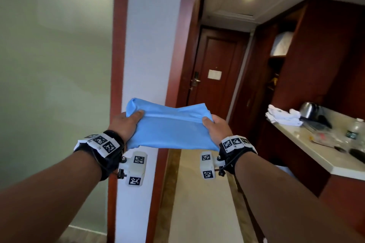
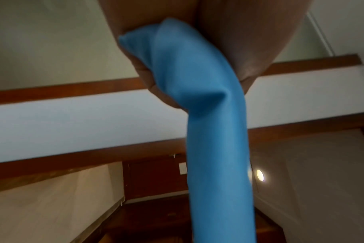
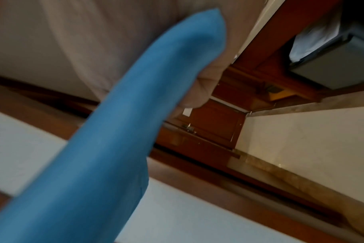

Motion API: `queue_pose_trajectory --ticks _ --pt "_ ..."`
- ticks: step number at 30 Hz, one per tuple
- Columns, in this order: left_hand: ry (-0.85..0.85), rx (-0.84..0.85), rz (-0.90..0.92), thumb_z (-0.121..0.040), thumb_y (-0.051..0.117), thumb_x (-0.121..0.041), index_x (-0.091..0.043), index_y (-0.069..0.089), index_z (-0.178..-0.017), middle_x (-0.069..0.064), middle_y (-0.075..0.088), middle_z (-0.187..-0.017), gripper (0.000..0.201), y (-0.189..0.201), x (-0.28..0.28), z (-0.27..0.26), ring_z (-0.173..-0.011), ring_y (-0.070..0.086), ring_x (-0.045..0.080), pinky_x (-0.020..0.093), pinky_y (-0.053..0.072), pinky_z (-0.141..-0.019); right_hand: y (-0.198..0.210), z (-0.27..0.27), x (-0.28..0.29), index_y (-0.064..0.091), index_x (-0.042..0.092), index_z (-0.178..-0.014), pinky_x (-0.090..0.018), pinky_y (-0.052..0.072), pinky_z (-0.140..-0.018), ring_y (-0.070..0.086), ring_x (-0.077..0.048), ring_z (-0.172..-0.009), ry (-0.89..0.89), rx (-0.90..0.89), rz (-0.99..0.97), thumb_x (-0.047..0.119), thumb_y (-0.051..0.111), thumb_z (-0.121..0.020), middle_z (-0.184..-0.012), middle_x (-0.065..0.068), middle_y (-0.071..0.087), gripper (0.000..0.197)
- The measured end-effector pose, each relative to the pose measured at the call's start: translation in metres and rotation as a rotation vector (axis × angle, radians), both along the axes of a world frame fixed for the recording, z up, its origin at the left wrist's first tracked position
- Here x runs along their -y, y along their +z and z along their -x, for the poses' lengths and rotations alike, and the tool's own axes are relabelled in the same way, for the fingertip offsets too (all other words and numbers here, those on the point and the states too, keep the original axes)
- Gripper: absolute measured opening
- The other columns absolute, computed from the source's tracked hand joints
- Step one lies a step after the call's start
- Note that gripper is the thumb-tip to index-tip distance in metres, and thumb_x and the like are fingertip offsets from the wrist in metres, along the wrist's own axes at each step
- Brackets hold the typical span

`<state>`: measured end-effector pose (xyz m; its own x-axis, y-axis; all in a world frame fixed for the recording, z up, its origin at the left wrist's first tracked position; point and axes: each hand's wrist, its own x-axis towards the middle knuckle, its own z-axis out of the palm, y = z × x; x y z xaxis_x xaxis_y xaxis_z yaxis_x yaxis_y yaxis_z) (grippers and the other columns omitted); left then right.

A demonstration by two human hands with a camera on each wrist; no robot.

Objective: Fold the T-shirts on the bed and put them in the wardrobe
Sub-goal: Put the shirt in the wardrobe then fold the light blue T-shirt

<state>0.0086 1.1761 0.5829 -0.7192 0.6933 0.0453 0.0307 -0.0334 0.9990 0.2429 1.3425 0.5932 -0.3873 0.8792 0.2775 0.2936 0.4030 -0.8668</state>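
A folded light-blue T-shirt (image 1: 169, 126) is carried level in front of me, held by both hands. My left hand (image 1: 128, 122) grips its left end, thumb on top and fingers underneath. My right hand (image 1: 214, 127) grips the right end the same way. In the left wrist view the blue T-shirt (image 2: 208, 115) runs out from between palm and fingers; in the right wrist view the blue T-shirt (image 3: 114, 131) is blurred. The open dark-wood wardrobe (image 1: 280, 57) stands ahead on the right, with white bedding (image 1: 281, 42) on its upper shelf. The bed is out of view.
A white pillar with red-brown trim (image 1: 150, 35) stands straight ahead. A narrow tiled hallway (image 1: 197, 193) leads to a wooden door (image 1: 217, 71). On the right, a pale countertop (image 1: 308, 140) carries white towels (image 1: 282, 117), a kettle (image 1: 309, 109) and a bottle (image 1: 354, 129).
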Motion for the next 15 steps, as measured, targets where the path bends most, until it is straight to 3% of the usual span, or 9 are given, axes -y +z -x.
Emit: queue_pose_trajectory --ticks 5,8,10,13,15 --pt "-0.149 -0.042 -0.002 -0.093 0.065 -0.044 -0.012 0.066 -0.103 0.016 0.068 -0.086 0.033 -0.005 -0.08 -0.033 -0.059 0.065 0.033 0.032 0.05 -0.045 -0.012 -0.049 -0.053 0.069 0.012 -0.1 -0.034 0.052 -0.07 0.068 -0.025 -0.08 -0.137 0.01 0.015 0.032 0.055 -0.1 -0.094 -0.008 0.073 0.024" --pt "-0.21 -0.073 -0.009 -0.087 0.065 -0.052 -0.016 0.068 -0.101 0.016 0.072 -0.095 0.039 -0.006 -0.13 -0.044 -0.078 0.071 0.037 0.046 0.06 -0.064 -0.01 -0.071 -0.086 0.067 0.014 -0.096 -0.03 0.048 -0.064 0.064 -0.019 -0.075 -0.214 0.028 -0.009 0.031 0.055 -0.101 -0.088 -0.003 0.069 0.021" --pt "-0.25 -0.098 -0.022 -0.085 0.066 -0.054 -0.02 0.068 -0.095 0.014 0.073 -0.096 0.036 -0.003 -0.162 -0.051 -0.085 0.071 0.037 0.053 0.06 -0.077 -0.006 -0.083 -0.109 0.066 0.017 -0.092 -0.028 0.046 -0.061 0.063 -0.017 -0.074 -0.254 0.03 -0.017 0.03 0.056 -0.101 -0.085 -0.001 0.068 0.019" --pt "-0.336 -0.08 -0.059 -0.093 0.065 -0.045 -0.018 0.067 -0.097 0.012 0.073 -0.092 0.027 -0.001 -0.215 -0.058 -0.082 0.071 0.033 0.047 0.06 -0.076 0.0 -0.098 -0.143 0.066 0.018 -0.095 -0.026 0.045 -0.059 0.064 -0.015 -0.074 -0.314 0.033 -0.026 0.03 0.056 -0.101 -0.088 -0.001 0.07 0.017" --pt "-0.377 -0.066 -0.075 -0.093 0.066 -0.045 -0.017 0.068 -0.1 0.014 0.074 -0.093 0.029 -0.003 -0.251 -0.065 -0.082 0.072 0.034 0.05 0.06 -0.078 0.002 -0.108 -0.166 0.068 0.015 -0.102 -0.028 0.049 -0.063 0.066 -0.017 -0.078 -0.358 0.039 -0.031 0.031 0.055 -0.102 -0.094 -0.003 0.072 0.02"
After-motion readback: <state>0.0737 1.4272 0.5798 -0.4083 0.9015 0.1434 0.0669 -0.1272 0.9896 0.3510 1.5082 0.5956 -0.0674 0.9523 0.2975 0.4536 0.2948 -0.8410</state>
